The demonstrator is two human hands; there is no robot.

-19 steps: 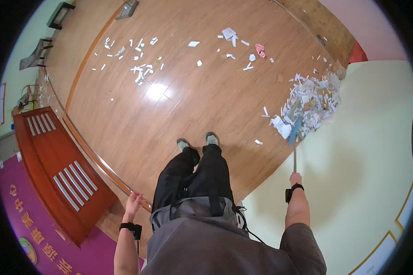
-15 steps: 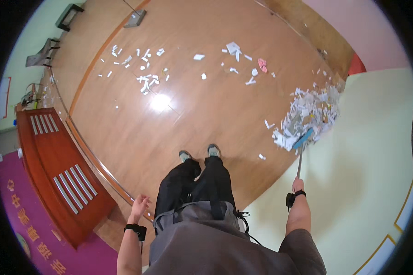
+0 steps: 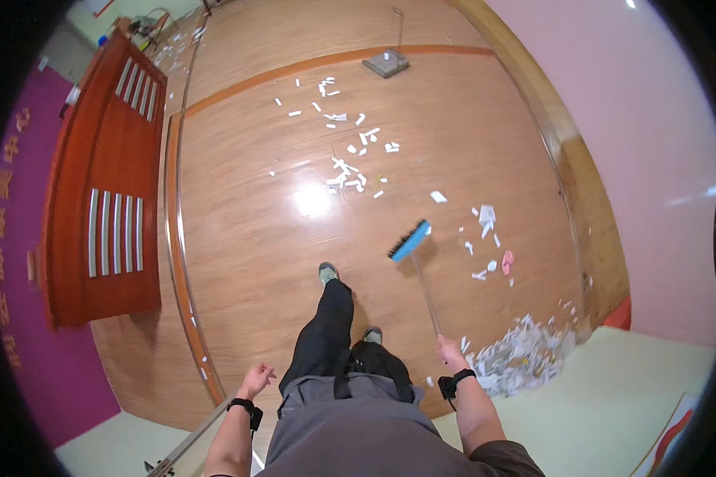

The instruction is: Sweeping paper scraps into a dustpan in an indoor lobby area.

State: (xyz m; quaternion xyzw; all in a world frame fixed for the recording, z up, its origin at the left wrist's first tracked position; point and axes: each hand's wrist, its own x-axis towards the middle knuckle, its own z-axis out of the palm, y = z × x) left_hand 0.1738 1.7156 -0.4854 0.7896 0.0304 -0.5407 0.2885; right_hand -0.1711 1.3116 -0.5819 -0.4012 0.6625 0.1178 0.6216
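A broom with a blue head and dark bristles (image 3: pixel 410 242) is held by its thin handle in my right hand (image 3: pixel 453 354), closed around the upper end. The head hangs over the wooden floor ahead, tilted, with a shadow beside it, seemingly raised. Right of my right hand lies a large pile of white paper scraps (image 3: pixel 525 355), against the pale wall. Loose white scraps (image 3: pixel 346 171) are strewn farther ahead, and others lie near a pink piece (image 3: pixel 507 262). My left hand (image 3: pixel 258 380) hangs empty at my left side, its fingers loosely bent and apart.
A long-handled grey dustpan (image 3: pixel 386 63) stands far ahead by an orange floor strip. The red-brown wooden counter (image 3: pixel 107 191) with silver bars is on the left, before a purple wall (image 3: pixel 32 278). A pink-white wall (image 3: pixel 612 119) borders the right.
The broom has come off the paper pile and swung forward and left over the floor. My body has turned right, and my left foot has stepped ahead.
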